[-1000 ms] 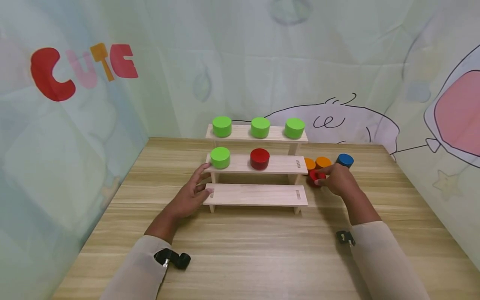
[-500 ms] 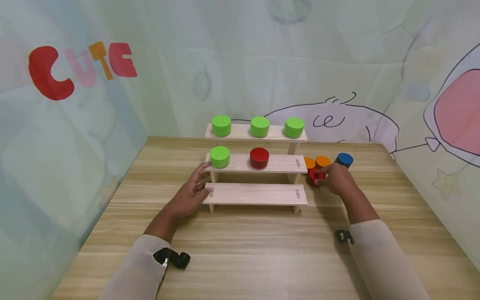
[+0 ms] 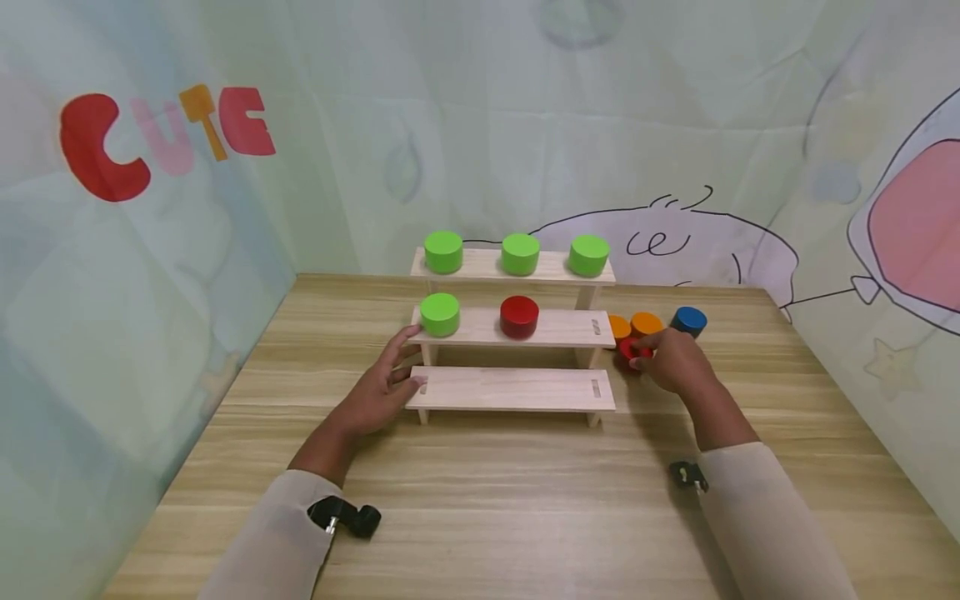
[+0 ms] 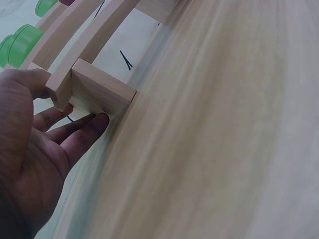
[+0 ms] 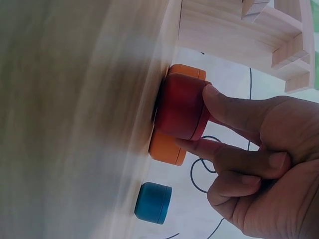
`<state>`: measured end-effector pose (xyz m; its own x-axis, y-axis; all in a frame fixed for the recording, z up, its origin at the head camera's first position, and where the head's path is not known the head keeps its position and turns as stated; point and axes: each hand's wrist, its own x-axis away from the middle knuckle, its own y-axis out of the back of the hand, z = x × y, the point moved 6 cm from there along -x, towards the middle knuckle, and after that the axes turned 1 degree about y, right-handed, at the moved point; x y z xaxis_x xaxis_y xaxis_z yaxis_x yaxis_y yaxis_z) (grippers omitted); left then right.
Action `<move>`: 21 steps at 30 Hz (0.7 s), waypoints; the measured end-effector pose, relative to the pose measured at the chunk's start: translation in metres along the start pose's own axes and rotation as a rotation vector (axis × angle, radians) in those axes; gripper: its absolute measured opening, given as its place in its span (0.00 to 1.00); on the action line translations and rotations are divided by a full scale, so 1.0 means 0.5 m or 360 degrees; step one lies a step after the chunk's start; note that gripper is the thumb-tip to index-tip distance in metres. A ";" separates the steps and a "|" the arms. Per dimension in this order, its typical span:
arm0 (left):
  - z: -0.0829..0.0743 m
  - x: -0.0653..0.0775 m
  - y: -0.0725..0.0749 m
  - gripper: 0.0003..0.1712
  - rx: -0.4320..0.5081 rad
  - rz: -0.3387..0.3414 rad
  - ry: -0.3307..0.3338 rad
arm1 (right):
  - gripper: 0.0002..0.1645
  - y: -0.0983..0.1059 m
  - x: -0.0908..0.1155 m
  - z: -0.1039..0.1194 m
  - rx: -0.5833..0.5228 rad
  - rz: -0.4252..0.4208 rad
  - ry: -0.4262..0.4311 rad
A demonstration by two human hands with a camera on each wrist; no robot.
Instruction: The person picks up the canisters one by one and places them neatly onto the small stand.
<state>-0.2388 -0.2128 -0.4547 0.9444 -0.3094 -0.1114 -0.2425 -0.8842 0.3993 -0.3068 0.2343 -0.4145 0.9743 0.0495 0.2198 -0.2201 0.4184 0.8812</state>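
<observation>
My right hand (image 3: 678, 360) pinches a small red lidded jar (image 5: 182, 107) by its lid; the jar is at table level, right of a three-tier wooden display stand (image 3: 517, 390). Two orange jars (image 3: 647, 324) stand just behind it, and a blue jar (image 3: 689, 321) stands farther right. My left hand (image 3: 378, 396) holds the left end of the stand. In the left wrist view, the thumb lies over a board's end (image 4: 59, 89) and the fingers touch the leg below. Several green jars (image 3: 520, 255) and a red jar (image 3: 519, 317) sit on the upper two tiers.
Everything stands on a wood-grain table (image 3: 495, 500). A printed cloth backdrop (image 3: 480, 158) with cartoon drawings rises behind and along both sides. A black clip-like mount (image 3: 347, 517) is on the left sleeve, with another (image 3: 688, 475) by the right sleeve. Thin cords (image 5: 193, 177) show beyond the jars.
</observation>
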 end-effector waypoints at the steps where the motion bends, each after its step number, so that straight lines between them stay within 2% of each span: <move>1: 0.000 0.000 0.000 0.46 -0.0003 0.0004 -0.0004 | 0.28 0.001 0.002 0.000 0.0002 0.0003 -0.0003; 5: 0.000 0.000 0.000 0.46 -0.0004 0.0010 0.0002 | 0.27 0.005 0.009 0.002 0.0015 -0.0009 0.0008; 9: 0.001 0.000 0.002 0.46 -0.0005 0.0002 0.0017 | 0.26 0.016 0.019 0.010 0.0060 -0.0076 0.0045; 14: 0.001 -0.001 0.003 0.46 -0.0003 -0.0012 0.0025 | 0.25 0.028 0.031 0.022 0.0108 -0.0149 0.0027; 21: 0.003 -0.002 0.001 0.47 -0.0002 -0.0002 0.0012 | 0.26 0.036 0.050 0.032 0.0033 -0.0225 -0.0031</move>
<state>-0.2400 -0.2137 -0.4558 0.9463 -0.3057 -0.1052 -0.2411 -0.8841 0.4003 -0.2873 0.2287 -0.3864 0.9946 -0.0266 0.1007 -0.0816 0.4011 0.9124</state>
